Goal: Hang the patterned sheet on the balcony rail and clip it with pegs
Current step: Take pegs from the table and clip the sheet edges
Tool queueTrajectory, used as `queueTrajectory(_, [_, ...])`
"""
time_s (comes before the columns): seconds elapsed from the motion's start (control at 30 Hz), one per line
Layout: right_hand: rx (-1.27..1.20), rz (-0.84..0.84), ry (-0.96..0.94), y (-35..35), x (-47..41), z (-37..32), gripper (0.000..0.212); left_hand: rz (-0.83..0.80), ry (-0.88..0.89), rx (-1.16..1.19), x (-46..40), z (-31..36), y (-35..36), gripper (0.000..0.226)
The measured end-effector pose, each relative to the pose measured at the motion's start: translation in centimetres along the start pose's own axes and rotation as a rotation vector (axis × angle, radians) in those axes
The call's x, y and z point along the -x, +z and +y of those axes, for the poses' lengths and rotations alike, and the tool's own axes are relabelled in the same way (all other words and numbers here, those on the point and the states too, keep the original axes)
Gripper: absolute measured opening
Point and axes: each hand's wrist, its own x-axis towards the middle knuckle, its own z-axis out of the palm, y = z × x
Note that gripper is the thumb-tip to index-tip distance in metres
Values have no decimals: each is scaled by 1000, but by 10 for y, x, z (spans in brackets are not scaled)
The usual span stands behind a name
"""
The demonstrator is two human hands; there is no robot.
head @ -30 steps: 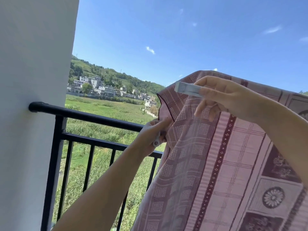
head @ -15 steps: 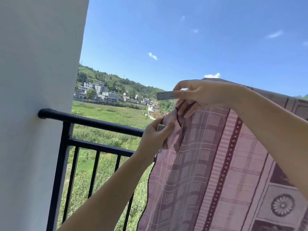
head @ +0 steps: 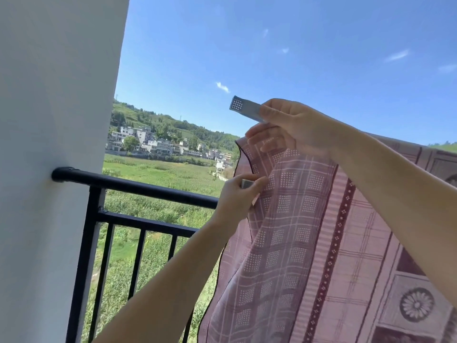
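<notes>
Patterned sheet (head: 309, 231), pink check with dark border, draped over black balcony rail (head: 138, 185) at right, its left edge hanging free beside bare rail and white wall (head: 49, 120). Left hand (head: 237, 196) closed at the sheet's edge at rail height, pinching a small grey peg (head: 246, 183) against the cloth; whether this peg already bites the rail cannot be told. Right hand (head: 294, 127) raised above, thumb and forefinger closed on a second peg (head: 244, 110), lower fingers also gathering the sheet's top corner. Step in hand, by judgement: fixing the left edge. For a sound clip: cloth pulled flat and taut across the rail first, no bunched folds under the jaws; peg squeezed fully open, pushed down over both cloth and rail, released only once seated. Corner best kept gripped until then, against wind lifting the loose edge.
</notes>
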Motion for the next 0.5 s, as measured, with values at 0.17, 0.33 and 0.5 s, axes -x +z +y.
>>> queueTrajectory(0.17, [-4,65,-6,-9,8,3,17,45,-172,232,-13,2,-3,21])
queueTrajectory(0.33, [10,134,25,-17,15,14,16,-26,-115,125,-14,2,5,16])
queueTrajectory(0.5, [209,101,-39,-24,29,13,36,6,58,56,-10,33,-21,14])
